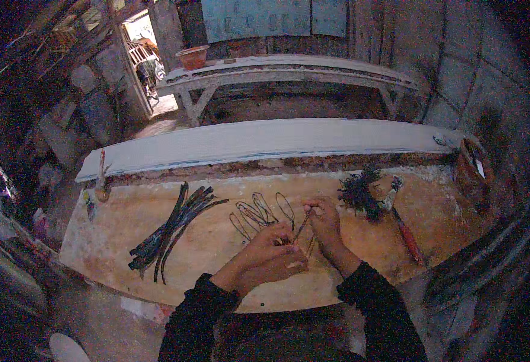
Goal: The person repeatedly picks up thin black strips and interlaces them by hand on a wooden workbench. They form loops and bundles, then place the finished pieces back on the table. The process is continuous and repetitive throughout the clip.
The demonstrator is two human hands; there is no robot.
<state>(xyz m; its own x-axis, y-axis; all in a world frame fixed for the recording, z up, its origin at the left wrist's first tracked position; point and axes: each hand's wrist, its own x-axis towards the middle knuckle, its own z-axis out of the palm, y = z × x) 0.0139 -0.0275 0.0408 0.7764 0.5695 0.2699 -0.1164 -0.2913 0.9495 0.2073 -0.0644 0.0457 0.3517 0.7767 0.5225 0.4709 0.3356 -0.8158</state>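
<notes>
Right hand [325, 224] pinches thin, dark, straight strip [302, 227] in fingers; left hand [270, 256], fingers curled at lower end, hold unclear. Even, gentle tension advisable.

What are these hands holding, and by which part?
A thin dark strand: the right hand pinches its upper part; whether the left hand grips its lower part is unclear.

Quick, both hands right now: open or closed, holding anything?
Left hand: fingers curled closed; exactly what's in its grip can't be told.
Right hand: closed, pinching a thin dark strand.
</notes>
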